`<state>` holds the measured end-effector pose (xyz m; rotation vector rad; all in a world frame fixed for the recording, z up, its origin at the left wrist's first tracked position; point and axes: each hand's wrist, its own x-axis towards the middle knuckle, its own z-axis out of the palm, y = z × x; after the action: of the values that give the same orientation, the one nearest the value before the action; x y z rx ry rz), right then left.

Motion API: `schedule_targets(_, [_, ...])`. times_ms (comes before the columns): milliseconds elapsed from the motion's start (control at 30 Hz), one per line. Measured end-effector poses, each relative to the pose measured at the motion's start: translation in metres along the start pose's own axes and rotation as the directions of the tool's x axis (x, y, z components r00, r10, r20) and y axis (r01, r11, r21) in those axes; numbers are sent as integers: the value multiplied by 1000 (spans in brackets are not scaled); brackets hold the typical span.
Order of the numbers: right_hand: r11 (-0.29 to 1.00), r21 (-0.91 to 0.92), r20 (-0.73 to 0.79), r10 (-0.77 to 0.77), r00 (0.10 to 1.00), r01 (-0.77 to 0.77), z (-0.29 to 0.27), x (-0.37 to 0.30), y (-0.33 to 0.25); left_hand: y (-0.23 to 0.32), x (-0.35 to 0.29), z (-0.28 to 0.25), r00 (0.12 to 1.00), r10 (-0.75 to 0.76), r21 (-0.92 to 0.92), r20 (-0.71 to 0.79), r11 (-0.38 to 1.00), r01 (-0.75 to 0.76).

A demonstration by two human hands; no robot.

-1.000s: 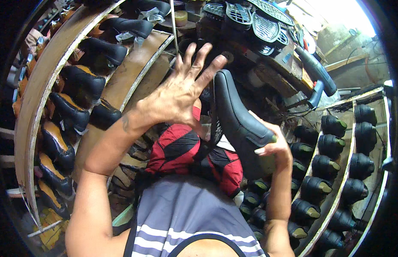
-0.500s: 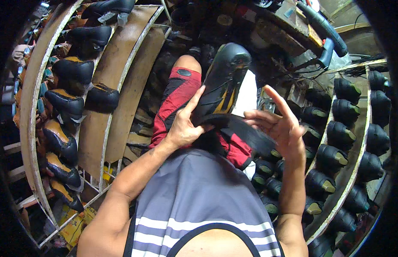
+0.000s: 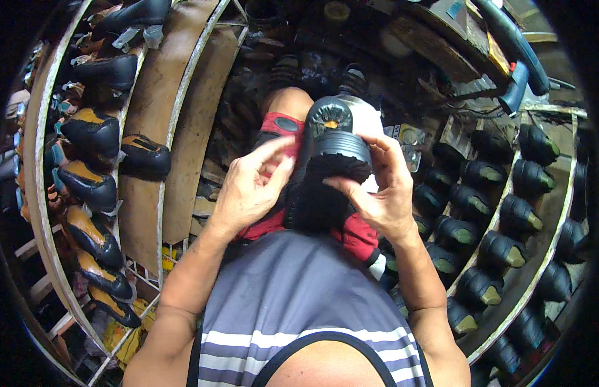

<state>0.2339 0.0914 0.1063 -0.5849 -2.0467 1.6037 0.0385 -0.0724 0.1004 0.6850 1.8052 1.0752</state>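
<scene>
Bending over their own lap, the person in the grey sleeveless top with white stripes (image 3: 306, 274) has red-and-black cloth trousers (image 3: 359, 237) under the work. The right hand (image 3: 388, 197) is grasping the ridged end of a black rubber sole with a chunky tread (image 3: 341, 169), thumb against the tread and fingers round the side. The left hand (image 3: 248, 190) is half-curled to the left of it, visibly holding nothing; whether its fingertips brush anything I can't tell. Just beyond the sole's ridged end, above the lap, shows the puckered, rounded end of a black leather-look shoe with an amber patch (image 3: 329, 115). To me the step in hand looks like lining sole and shoe up; the next move calls for the left hand steadying the shoe while the right keeps the sole's edge true. Farther out, black shoes with tan tops (image 3: 89, 184) sit on the brown-boarded rack (image 3: 197, 142) at left, and black shoes (image 3: 502, 248) fill the slanting rack at right. Past those lies a blue-grey pistol-shaped tool (image 3: 520, 87) beside a worn wooden bench (image 3: 435, 46).
</scene>
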Motion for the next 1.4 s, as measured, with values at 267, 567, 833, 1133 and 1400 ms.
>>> schedule_targets(267, [965,-222,3,147,989,-142,-6,32,13,0,38,17,986,168,-537,-7,831,-145])
schedule_targets(567, [899,-178,-54,398,916,-401,1,54,-4,14,65,14,998,30,-508,50,861,-1])
schedule_targets(833, [883,-322,-27,351,936,-340,3,78,-13,9,85,5,992,118,-362,34,927,-98])
schedule_targets(1133, [841,-239,-84,480,873,-485,8,92,-10,5,104,0,987,135,-386,82,918,-93])
schedule_targets(1400, [826,-260,-95,494,864,-501,4,96,-5,8,111,1,991,91,-395,102,918,-44])
